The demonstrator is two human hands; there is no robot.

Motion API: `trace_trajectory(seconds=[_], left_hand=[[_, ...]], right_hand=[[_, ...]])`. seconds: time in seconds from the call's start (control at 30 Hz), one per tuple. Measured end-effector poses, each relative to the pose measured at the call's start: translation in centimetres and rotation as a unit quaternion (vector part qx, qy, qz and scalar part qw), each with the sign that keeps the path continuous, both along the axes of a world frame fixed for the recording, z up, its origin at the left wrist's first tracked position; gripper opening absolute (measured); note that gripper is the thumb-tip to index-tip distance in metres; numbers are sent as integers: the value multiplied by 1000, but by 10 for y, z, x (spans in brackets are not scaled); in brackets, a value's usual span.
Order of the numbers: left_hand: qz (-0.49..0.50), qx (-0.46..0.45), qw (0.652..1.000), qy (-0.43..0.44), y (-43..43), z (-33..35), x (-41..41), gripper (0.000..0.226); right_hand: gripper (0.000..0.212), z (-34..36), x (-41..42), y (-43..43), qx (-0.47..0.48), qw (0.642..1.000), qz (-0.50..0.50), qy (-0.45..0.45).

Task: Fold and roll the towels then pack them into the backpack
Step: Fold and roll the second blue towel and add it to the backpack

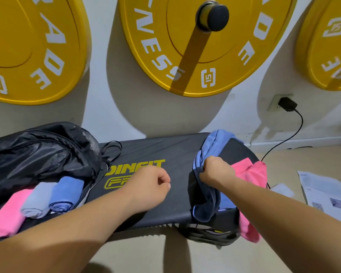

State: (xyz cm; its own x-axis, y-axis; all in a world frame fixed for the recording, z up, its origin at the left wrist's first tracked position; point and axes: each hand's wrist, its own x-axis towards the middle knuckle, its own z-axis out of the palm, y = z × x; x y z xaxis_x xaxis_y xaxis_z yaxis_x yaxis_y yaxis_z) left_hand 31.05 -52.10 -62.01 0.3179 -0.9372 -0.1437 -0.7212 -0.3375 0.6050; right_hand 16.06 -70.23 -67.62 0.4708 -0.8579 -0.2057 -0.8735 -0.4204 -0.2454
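A black backpack [37, 152] lies open on the left of the black bench [156, 152]. At its mouth lie three rolled towels side by side: a pink roll [9, 211], a pale grey-blue roll [38, 200] and a blue roll [66, 192]. On the bench's right end a loose blue towel [211, 146] is bunched, and my right hand [216, 172] is closed on its middle. A loose pink towel [248, 174] lies beside it and hangs over the edge. My left hand [152, 186] hovers over the bench centre, fingers curled, holding nothing.
Yellow weight plates [195, 46] hang on the wall behind the bench. A black charger [286, 104] is plugged into a wall socket, its cable trailing down to the floor. Printed papers [323, 192] lie on the floor at right. A dark object sits under the bench's right end.
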Motion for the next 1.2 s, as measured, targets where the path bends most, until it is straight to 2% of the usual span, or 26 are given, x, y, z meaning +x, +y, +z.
trace_trajectory(seconds=[0.07, 0.17, 0.23, 0.3, 0.37, 0.43, 0.5, 0.6, 0.67, 0.77, 0.87, 0.93, 1.07, 1.2], left_hand=[[-8, -8, 1000, -5, 3, 4, 4, 12], [-24, -15, 999, -28, 10, 9, 15, 13], [-24, -16, 999, -44, 19, 13, 23, 12], [-22, -23, 998, -53, 28, 17, 33, 15], [-20, -40, 998, -54, 37, 25, 41, 21], [-11, -70, 996, -49, 46, 38, 49, 22], [2, -109, 993, -37, 55, 50, 56, 28], [-3, -154, 987, 56, 69, 71, 59, 51], [-31, -164, 980, 111, 76, 84, 57, 45], [-45, -166, 975, 138, 84, 100, 54, 7], [-77, -137, 974, 160, 94, 107, 56, 15], [-98, -99, 979, 151, 101, 107, 59, 13], [-78, -41, 988, 126, 108, 98, 69, 22], [-29, -19, 990, 137, 112, 91, 83, 26]], right_hand=[[11, 6, 10, 0, -29, 999, -13, 7], [15, 24, 22, -5, -56, 997, -52, -23], [16, 34, 28, -8, -43, 992, -73, -98], [25, 44, 35, 0, 7, 971, -90, -220], [29, 56, 42, 17, 36, 952, -92, -289], [23, 79, 50, 40, 88, 949, -46, -298], [24, 107, 56, 65, 184, 934, 42, -302], [21, 151, 60, 102, 266, 907, 152, -290], [19, 178, 59, 125, 282, 894, 192, -290], [19, 213, 50, 150, 228, 912, 218, -261], [20, 229, 37, 156, 54, 957, 203, -201], [21, 227, 29, 156, -18, 966, 165, -198], [20, 205, 12, 141, -85, 969, 64, -225], [20, 156, -11, 97, -87, 976, -28, -198]])
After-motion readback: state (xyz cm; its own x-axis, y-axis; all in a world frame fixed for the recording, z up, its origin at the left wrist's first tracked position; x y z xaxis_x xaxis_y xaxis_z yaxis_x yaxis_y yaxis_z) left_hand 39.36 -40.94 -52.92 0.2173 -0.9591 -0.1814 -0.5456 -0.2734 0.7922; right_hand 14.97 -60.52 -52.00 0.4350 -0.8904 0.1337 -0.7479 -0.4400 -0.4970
